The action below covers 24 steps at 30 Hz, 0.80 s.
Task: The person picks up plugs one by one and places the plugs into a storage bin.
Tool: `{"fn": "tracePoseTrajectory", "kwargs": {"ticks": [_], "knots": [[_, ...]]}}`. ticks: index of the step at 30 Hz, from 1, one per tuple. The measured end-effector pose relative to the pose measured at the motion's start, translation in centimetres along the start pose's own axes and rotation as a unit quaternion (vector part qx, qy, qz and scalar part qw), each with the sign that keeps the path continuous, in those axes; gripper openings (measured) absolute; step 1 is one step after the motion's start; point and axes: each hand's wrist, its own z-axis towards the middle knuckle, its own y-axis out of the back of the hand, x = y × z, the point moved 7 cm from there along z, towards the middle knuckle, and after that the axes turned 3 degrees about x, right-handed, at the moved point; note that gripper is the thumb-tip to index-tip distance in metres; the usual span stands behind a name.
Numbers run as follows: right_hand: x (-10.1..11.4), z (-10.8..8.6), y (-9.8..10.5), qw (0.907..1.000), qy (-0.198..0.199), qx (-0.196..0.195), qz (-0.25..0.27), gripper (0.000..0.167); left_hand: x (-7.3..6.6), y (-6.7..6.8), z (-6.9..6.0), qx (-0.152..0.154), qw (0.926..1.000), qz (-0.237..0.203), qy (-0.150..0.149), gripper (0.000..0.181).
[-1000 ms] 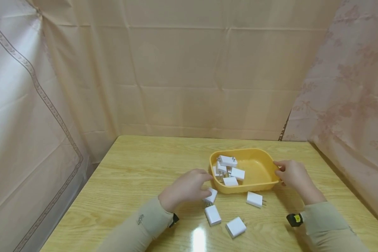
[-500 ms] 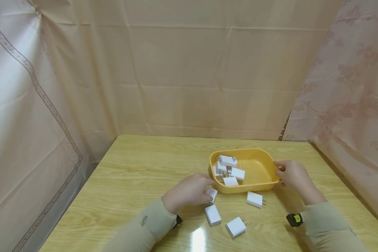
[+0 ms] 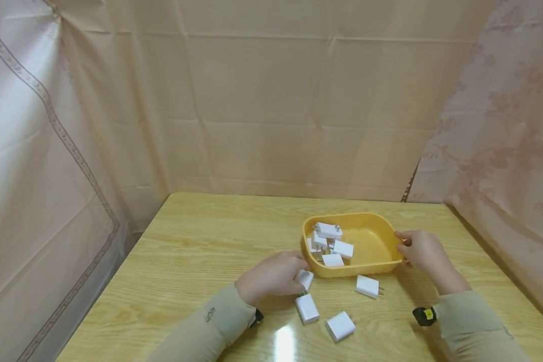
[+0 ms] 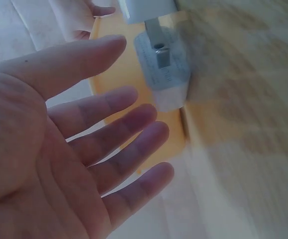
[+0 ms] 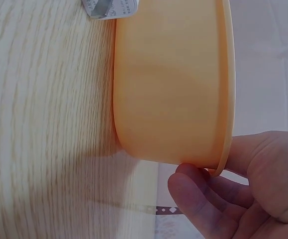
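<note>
A yellow basket (image 3: 371, 241) on the table holds several white plug adapters (image 3: 343, 249) at its left end. My right hand (image 3: 427, 256) pinches the basket's right rim; in the right wrist view, that hand (image 5: 263, 184) has its thumb and fingers on either side of the rim. My left hand (image 3: 276, 274) is at the basket's left front corner, over a white adapter (image 3: 305, 279). Seen from the left wrist, the hand (image 4: 79, 134) has its fingers spread and slightly bent, with a gap between them and the adapter (image 4: 166, 69).
In front of the basket, three more white adapters lie on the wooden table (image 3: 217, 236): one near the left hand (image 3: 307, 308), one nearer the front (image 3: 341, 326), and one below the basket (image 3: 368, 286). Beige cloth (image 3: 262, 100) hangs behind the table.
My left hand has shifted slightly right and down beside the basket's corner, over the adapter there. The right hand keeps its hold on the rim.
</note>
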Motion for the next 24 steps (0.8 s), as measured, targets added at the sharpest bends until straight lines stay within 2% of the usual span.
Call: {"fn": "tracePoseTrajectory", "kwargs": {"ticks": [9, 15, 24], "knots": [[-0.06, 0.03, 0.07, 1.0, 0.001, -0.006, -0.001, 0.044, -0.25, -0.51, 0.1, 0.011, 0.9997, 0.02, 0.009, 0.032], [-0.04, -0.02, 0.11, 0.9999, 0.012, -0.011, -0.004, 0.044, -0.17, -0.62, 0.21, 0.013, 0.9997, 0.018, 0.007, 0.03], [-0.29, 0.02, -0.05, 0.9998, 0.009, -0.015, 0.005, 0.043, -0.13, -0.65, 0.18, 0.015, 0.9997, 0.019, 0.01, 0.031]]}}
